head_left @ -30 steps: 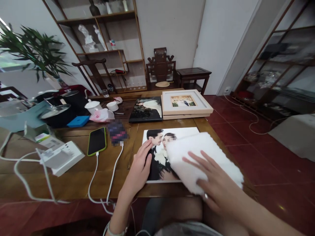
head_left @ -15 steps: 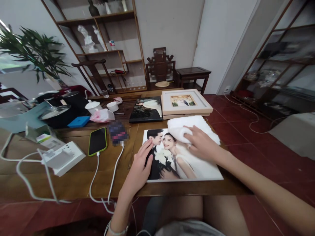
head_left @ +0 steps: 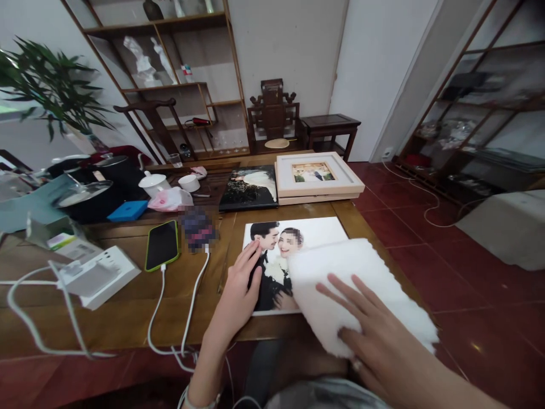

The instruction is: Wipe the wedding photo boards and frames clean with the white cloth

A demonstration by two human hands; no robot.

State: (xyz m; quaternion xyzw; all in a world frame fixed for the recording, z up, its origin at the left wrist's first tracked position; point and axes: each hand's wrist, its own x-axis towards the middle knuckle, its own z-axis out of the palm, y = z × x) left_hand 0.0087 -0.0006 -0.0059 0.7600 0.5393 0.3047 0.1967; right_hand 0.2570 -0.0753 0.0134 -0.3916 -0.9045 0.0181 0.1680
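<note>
A photo print of a couple [head_left: 272, 284] lies on the wooden table in front of me. My left hand [head_left: 238, 289] rests on its left edge, fingers stretched out and flat, holding nothing. A white towel [head_left: 383, 284], spread out, covers the right part of the print and reaches past the table's front edge. On top of the towel lies my right hand [head_left: 361, 324], its fingers spread and pressing on the cloth. The print's lower right corner is hidden under the towel.
Behind the print are a dark photo panel [head_left: 249, 187] and stacked framed pictures [head_left: 349, 186]. To the left lie a green-cased phone [head_left: 162, 245], white cables [head_left: 193, 304] and a white box [head_left: 110, 278]. Pots [head_left: 91, 201] and a white teapot [head_left: 153, 183] stand farther back.
My right hand has come down and toward me with the towel, which was bunched under its fingers and now lies spread wider. My left hand stays on the print's left edge.
</note>
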